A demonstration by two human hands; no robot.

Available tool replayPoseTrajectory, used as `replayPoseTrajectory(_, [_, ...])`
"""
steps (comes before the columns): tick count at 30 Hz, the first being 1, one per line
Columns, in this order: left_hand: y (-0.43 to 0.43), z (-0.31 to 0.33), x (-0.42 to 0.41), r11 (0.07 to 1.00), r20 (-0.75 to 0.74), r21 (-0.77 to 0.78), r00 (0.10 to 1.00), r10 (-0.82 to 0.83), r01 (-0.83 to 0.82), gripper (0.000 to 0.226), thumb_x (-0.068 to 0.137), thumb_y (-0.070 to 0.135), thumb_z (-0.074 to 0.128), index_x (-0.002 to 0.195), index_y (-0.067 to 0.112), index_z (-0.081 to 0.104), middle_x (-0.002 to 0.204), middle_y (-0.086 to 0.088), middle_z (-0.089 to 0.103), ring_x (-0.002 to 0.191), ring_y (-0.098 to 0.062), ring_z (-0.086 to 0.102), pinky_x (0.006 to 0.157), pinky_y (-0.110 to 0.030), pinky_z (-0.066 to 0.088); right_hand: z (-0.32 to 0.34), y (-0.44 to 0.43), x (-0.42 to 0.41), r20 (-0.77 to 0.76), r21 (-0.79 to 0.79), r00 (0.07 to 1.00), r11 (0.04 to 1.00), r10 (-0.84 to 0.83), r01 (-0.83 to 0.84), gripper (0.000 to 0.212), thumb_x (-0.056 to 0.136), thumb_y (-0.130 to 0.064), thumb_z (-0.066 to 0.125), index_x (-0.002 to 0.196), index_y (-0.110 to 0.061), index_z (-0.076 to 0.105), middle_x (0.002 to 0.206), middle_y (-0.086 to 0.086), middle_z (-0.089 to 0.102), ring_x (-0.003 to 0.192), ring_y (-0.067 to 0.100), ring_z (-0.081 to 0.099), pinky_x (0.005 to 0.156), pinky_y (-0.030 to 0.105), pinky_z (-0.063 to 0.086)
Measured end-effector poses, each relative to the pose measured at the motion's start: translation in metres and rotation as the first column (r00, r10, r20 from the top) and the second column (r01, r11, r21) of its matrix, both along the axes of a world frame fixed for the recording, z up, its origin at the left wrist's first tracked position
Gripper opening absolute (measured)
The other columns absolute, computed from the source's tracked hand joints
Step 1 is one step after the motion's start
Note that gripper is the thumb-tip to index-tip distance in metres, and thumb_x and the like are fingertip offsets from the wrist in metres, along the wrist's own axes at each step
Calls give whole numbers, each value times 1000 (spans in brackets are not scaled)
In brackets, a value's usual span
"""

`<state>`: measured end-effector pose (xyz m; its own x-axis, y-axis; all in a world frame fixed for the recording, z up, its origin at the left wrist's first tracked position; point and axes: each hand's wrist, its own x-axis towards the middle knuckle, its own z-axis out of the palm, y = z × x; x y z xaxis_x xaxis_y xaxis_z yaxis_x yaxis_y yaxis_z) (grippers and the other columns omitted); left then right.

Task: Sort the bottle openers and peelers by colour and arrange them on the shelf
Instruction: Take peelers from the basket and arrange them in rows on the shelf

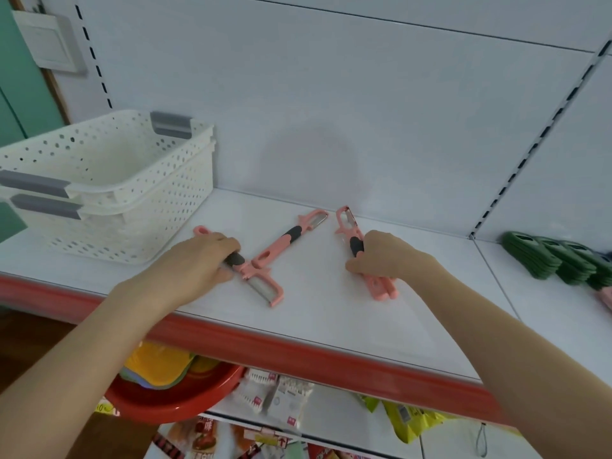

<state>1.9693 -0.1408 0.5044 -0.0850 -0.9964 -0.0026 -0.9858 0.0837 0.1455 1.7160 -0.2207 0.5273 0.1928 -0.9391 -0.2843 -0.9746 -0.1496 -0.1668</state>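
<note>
Where the hands work: pink peelers on white shelf (331,309), all under or between the hands.
left peeler (261,286): under left hand (202,260); black grip shows just past the fingers; blade head sticks out on the hand's right, toward the near edge; pink tail loop shows beyond the knuckles on the hand's left.
left hand: palm down, fingers curled round the left peeler's handle, gripping it.
middle peeler (284,241): loose between the hands, lying slantwise; tail end touching or overlapping left peeler just right of left hand, head pointing away toward the back panel; no hand on it.
right peeler (347,223): in right hand (387,256); head points away past the fingers, tail pokes out on the near side below the palm; two tail ends seem to show, so maybe two stacked, cannot tell.
right hand: fingers and thumb curled round the black grip, holding it.
baskets (116,180): white, perforated, two nested, grey handles; left of left hand, apart from it.
green stack (556,260): dark green items, well right of right hand.
red strip (265,346): shelf front edge, beneath both forearms.
red basin (172,399): lower level, below left forearm; yellow and green pieces inside.
packets (271,392): lower level, between the forearms; blurred.
</note>
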Motion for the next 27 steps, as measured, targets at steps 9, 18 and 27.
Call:
replayPoseTrajectory(9, [2, 3, -8, 994, -155, 87, 986, -54, 68, 15, 87, 32, 61, 92, 18, 62, 94, 3, 57, 91, -17, 56, 83, -33, 45, 2, 11, -15, 40, 85, 999, 996, -37, 33, 20, 79, -18, 37, 63, -7, 40, 32, 6, 51, 37, 27, 53, 57, 26, 46])
replayPoseTrajectory(18, [-43, 1, -75, 947, -202, -203, 957, 207, -248, 34, 91, 38, 50, 81, 5, 46, 77, -6, 48, 77, -30, 55, 55, -32, 33, -8, 20, -42, 328, 14, 928, 984, -174, 180, 19, 85, -21, 41, 70, -12, 32, 57, 13, 53, 35, 22, 43, 39, 21, 39])
replayPoseTrajectory(27, [-63, 1, -94, 978, -217, 35, 954, 209, -206, 32, 92, 23, 48, 65, 10, 36, 66, -5, 45, 64, -25, 44, 51, -30, 28, -13, 30, -47, 537, -15, 838, 992, -99, 127, 20, 87, -23, 41, 74, -13, 31, 46, 11, 42, 29, 21, 36, 39, 20, 34])
